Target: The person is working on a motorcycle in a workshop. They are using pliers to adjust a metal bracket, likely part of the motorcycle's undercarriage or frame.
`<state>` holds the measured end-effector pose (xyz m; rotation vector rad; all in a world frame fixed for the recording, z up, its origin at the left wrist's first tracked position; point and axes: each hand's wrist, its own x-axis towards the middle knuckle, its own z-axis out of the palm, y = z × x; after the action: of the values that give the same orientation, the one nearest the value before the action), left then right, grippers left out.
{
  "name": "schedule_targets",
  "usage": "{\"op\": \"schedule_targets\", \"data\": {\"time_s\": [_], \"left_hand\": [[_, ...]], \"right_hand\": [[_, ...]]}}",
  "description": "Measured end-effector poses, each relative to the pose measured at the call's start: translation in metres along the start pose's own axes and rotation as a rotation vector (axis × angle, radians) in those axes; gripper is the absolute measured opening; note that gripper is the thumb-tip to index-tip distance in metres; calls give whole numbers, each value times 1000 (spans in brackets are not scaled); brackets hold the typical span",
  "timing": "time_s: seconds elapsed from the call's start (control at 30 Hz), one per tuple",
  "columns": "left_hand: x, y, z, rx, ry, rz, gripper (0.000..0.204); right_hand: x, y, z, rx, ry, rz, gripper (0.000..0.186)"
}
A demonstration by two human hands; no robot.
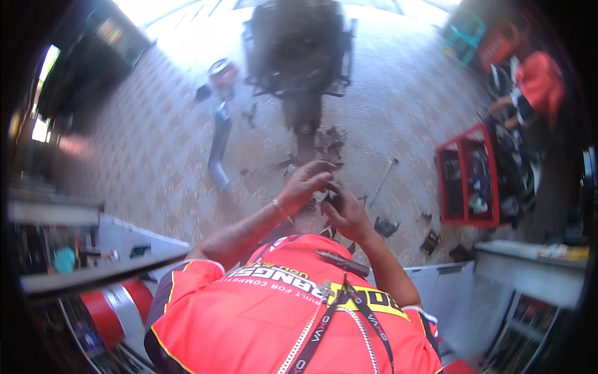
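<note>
My left hand (pixel 306 187), with a bracelet at its wrist, reaches in over the floor in front of my chest. Its fingers are stretched out toward the right, slightly bent, and I see nothing in them. Close beside it, my right hand (pixel 349 213) has its fingers closed round a small dark object (pixel 334 200); its kind is too blurred to make out. Beyond both hands stands a large dark machine (pixel 296 47), blurred, with a narrower part (pixel 303 121) reaching toward me. Dark loose parts (pixel 331 140) lie beside it.
On the tiled floor lie a silver exhaust pipe (pixel 219 143), a long thin tool (pixel 383 181) and dark pieces (pixel 386 227). A red-framed rack (pixel 468 181) stands at right, near another person (pixel 539 84) in red. Workbenches (pixel 529 268) (pixel 56 212) flank me.
</note>
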<state>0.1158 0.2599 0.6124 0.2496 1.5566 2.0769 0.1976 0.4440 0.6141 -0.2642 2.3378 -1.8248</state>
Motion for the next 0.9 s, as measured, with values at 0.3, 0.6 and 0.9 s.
{"op": "schedule_targets", "data": {"time_s": [0.3, 0.6, 0.9], "left_hand": [[-42, -44, -132, 38, 121, -227, 35], [-89, -65, -250, -150, 353, -266, 33], [-123, -70, -303, -245, 485, -307, 29]], "right_hand": [[-9, 116, 76, -102, -583, 571, 34], [114, 129, 141, -564, -265, 356, 26], [159, 213, 128, -738, -594, 557, 39]]}}
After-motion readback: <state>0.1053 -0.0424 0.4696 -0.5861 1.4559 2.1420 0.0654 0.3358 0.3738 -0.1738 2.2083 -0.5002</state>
